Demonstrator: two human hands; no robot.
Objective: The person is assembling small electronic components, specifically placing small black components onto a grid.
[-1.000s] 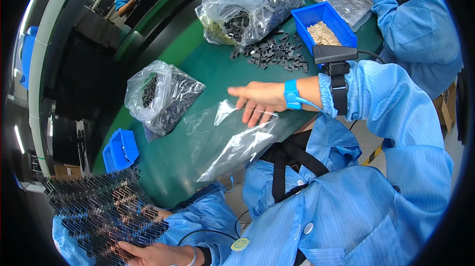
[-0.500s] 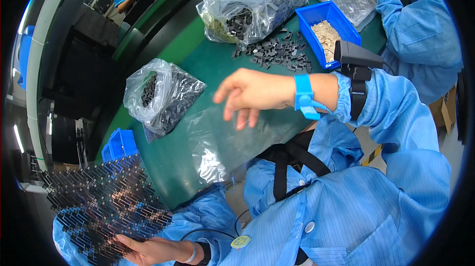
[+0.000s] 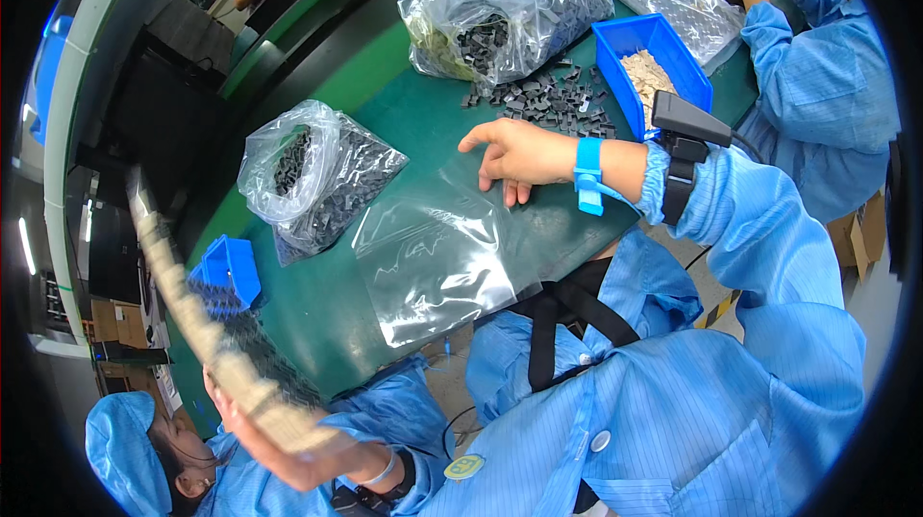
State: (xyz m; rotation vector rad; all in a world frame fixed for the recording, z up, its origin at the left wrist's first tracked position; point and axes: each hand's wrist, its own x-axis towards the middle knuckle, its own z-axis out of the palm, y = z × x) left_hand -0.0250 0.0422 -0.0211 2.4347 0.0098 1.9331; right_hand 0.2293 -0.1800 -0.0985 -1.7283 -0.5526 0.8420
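Observation:
At the lower left, my left hand [image 3: 279, 445] is closed on a sheet of small black parts [image 3: 226, 349]. It is tilted almost edge-on, blurred by motion, with a beige side showing. My right hand [image 3: 524, 157], wearing a blue wrist strap, hovers at the far edge of a clear plastic bag [image 3: 433, 272] that lies flat on the green table. Its index finger stretches left and the others bend down, apart from each other. Whether the fingertips touch the bag is hard to make out.
Two clear bags of black parts, a smaller one [image 3: 322, 181] and a bigger one [image 3: 505, 12], stand beyond. Loose black pieces [image 3: 553, 99] lie beside a blue bin [image 3: 659, 65] of beige bits. Another blue bin [image 3: 229, 267] sits left. Co-workers are at right [image 3: 817, 75] and lower left [image 3: 120, 450].
My left hand has turned the sheet from face-on to nearly edge-on, uncovering a co-worker behind it. My right hand has shifted right, and the clear bag lies more spread out.

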